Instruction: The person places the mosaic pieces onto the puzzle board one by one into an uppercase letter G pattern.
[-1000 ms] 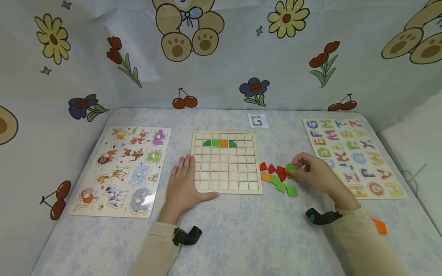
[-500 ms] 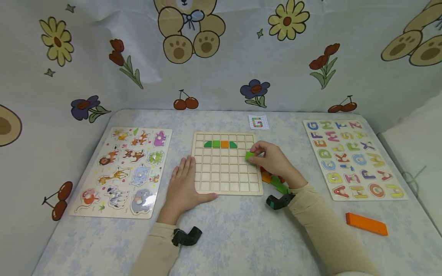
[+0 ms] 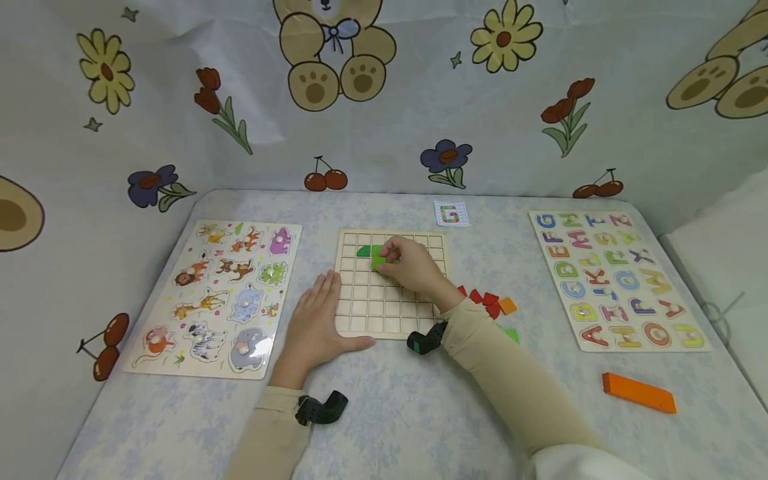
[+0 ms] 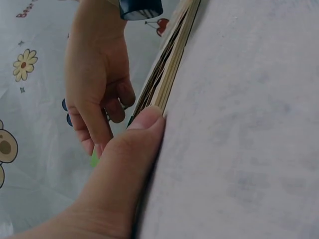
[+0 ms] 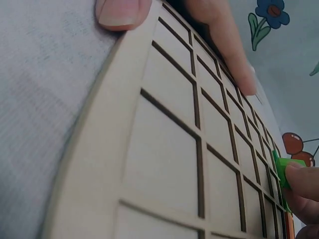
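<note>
A square wooden grid board (image 3: 384,327) lies in the middle of the table. My left hand (image 3: 315,327) rests against it, fingers straight along its left side and thumb (image 4: 129,154) at the near edge. Over the board's upper part my right hand (image 3: 414,268) pinches a green square tile (image 3: 378,263) between thumb and fingers; in the right wrist view the green tile (image 5: 283,172) is right at the grid. Behind it, a dark green quarter-round tile (image 3: 363,251) and a green square sit in one row. The right hand hides the rest of that row.
Red tiles (image 3: 491,299), an orange tile (image 3: 507,305) and a green tile (image 3: 512,335) lie right of the board. An animal puzzle (image 3: 231,293) is at left, a letter puzzle (image 3: 612,280) at right. A pattern card (image 3: 452,214) lies behind, an orange block (image 3: 639,393) front right.
My right hand has carried the green square tile leftward from the loose pile to the board's upper part. The orange block has come out from behind the right sleeve. My left hand stays put.
</note>
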Demonstrator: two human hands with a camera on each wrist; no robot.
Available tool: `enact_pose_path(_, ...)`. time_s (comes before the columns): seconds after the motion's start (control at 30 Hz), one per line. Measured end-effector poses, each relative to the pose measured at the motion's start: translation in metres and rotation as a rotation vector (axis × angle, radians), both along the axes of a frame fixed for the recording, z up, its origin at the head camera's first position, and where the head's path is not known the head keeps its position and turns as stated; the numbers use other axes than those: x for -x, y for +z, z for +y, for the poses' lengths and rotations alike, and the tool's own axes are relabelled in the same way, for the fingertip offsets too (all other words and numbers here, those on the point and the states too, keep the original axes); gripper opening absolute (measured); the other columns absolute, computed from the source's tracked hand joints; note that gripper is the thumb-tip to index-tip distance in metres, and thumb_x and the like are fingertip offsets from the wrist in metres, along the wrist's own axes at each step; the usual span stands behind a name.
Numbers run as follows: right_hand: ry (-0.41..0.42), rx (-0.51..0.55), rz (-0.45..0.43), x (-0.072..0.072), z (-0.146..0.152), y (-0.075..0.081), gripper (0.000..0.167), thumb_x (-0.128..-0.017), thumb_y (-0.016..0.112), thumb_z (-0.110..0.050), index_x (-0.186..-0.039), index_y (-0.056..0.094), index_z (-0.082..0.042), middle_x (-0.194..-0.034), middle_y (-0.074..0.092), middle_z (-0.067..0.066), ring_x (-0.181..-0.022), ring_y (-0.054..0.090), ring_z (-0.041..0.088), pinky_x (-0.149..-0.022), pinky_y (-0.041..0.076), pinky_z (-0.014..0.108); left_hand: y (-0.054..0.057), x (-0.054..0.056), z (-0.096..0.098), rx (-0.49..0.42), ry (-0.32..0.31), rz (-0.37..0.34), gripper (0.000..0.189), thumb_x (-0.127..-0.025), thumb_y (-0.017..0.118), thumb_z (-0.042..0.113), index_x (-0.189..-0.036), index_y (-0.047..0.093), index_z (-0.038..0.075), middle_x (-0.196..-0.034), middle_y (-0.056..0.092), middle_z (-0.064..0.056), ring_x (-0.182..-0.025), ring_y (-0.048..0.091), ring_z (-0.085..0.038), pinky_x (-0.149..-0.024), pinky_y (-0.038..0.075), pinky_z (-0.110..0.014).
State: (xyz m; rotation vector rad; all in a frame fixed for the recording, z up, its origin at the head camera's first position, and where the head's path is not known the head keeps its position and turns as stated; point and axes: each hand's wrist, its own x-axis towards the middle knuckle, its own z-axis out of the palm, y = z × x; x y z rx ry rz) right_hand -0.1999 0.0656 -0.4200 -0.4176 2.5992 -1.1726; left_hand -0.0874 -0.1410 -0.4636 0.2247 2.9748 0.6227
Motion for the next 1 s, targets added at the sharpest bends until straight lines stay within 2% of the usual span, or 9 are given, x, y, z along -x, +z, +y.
enact_pose_path(0.33, -0.047, -0.053, 0.077, -0.002, -0.026, -0.005, 0.017, -0.091, 0.074, -0.024, -0.102, 0.064, -0.015, -0.090, 0.065, -0.001, -0.078, 0.058, 0.016, -0.071, 0.047, 0.030, 0.001, 0.000, 0.004, -0.002, -0.008, 0.025, 0.142, -0.061, 0.065, 0.088, -0.159, 0.005, 0.005, -0.168, 0.005, -0.010, -0.157, 0.003, -0.025, -0.127, 0.010, -0.048)
enact_pose_path(0.57, -0.008, -0.149, 0.130, -0.005, -0.029, -0.005, 0.015, -0.092, 0.072, -0.026, -0.104, 0.073, -0.017, -0.097, 0.063, 0.000, -0.084, 0.058, 0.016, -0.071, 0.048, 0.030, 0.001, 0.000, 0.005, 0.010, -0.006, 0.028, 0.141, -0.062, 0.064, 0.088, -0.159, 0.004, 0.005, -0.168, 0.005, -0.009, -0.157, 0.003, -0.024, -0.127, 0.009, -0.046)
enact_pose_path(0.7, 0.046, -0.222, 0.138, -0.010, -0.026, -0.002, 0.018, -0.093, 0.071, -0.026, -0.108, 0.075, -0.018, -0.099, 0.062, -0.001, -0.085, 0.057, 0.015, -0.072, 0.050, 0.030, 0.002, -0.002, 0.005, 0.002, -0.003, 0.027, 0.141, -0.062, 0.065, 0.087, -0.159, 0.004, 0.005, -0.168, 0.005, -0.009, -0.157, 0.003, -0.024, -0.127, 0.009, -0.046)
enact_pose_path(0.83, 0.103, -0.231, 0.135, -0.017, -0.017, 0.004, 0.020, -0.093, 0.070, -0.024, -0.111, 0.075, -0.017, -0.101, 0.063, -0.001, -0.088, 0.058, 0.015, -0.076, 0.051, 0.031, 0.002, -0.002, 0.004, 0.000, 0.002, 0.027, 0.141, -0.062, 0.066, 0.087, -0.159, 0.004, 0.005, -0.169, 0.005, -0.009, -0.157, 0.003, -0.024, -0.127, 0.010, -0.047)
enact_pose_path(0.93, 0.101, -0.210, 0.107, -0.025, -0.006, 0.009, 0.023, -0.093, 0.069, -0.022, -0.115, 0.072, -0.018, -0.101, 0.063, -0.002, -0.088, 0.057, 0.016, -0.076, 0.050, 0.032, 0.001, -0.002, 0.003, 0.004, 0.010, 0.021, 0.142, -0.061, 0.066, 0.088, -0.159, 0.004, 0.006, -0.169, 0.004, -0.009, -0.157, 0.003, -0.024, -0.127, 0.009, -0.046)
enact_pose_path(1.0, 0.087, -0.201, 0.077, -0.031, 0.005, 0.014, 0.025, -0.093, 0.069, -0.022, -0.118, 0.070, -0.019, -0.101, 0.063, -0.002, -0.081, 0.056, 0.017, -0.072, 0.049, 0.032, 0.001, -0.002, 0.003, 0.004, 0.014, 0.016, 0.143, -0.061, 0.066, 0.088, -0.159, 0.004, 0.006, -0.169, 0.004, -0.009, -0.157, 0.003, -0.024, -0.127, 0.009, -0.047)
